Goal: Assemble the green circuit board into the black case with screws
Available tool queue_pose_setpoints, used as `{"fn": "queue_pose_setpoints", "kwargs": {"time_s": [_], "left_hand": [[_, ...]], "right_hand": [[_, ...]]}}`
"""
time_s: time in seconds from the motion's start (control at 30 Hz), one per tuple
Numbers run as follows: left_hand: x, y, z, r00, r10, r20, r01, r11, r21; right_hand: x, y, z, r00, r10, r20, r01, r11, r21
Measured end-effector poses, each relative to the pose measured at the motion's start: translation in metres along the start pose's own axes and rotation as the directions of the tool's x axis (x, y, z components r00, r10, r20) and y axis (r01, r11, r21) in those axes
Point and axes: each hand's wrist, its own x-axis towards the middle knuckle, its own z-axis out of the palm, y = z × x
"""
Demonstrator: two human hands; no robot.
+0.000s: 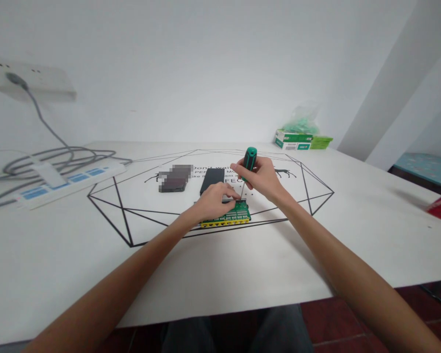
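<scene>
Green and black, the screwdriver is pinched handle-up in the right hand, apparently to guide its tip at the circuit board; the left hand seems to steady it, though whether its fingertips pinch anything is unclear. The board lies on the table, long axis left to right, yellow edge towards the person.

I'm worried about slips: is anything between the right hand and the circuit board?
Only the screwdriver in the right hand, its shaft reaching the far edge of the circuit board; the left hand has fingertips beside the shaft.
</scene>
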Motion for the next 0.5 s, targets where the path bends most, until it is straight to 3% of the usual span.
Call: {"fn": "queue_pose_setpoints", "kwargs": {"time_s": [0.5], "left_hand": [[-0.0002,-0.0034,0.0025,1.000,0.023,0.008,-0.023,1.000,0.019]], "right_hand": [[-0.0011,-0.0020,0.0012,1.000,0.015,0.015,-0.015,1.000,-0.012]]}}
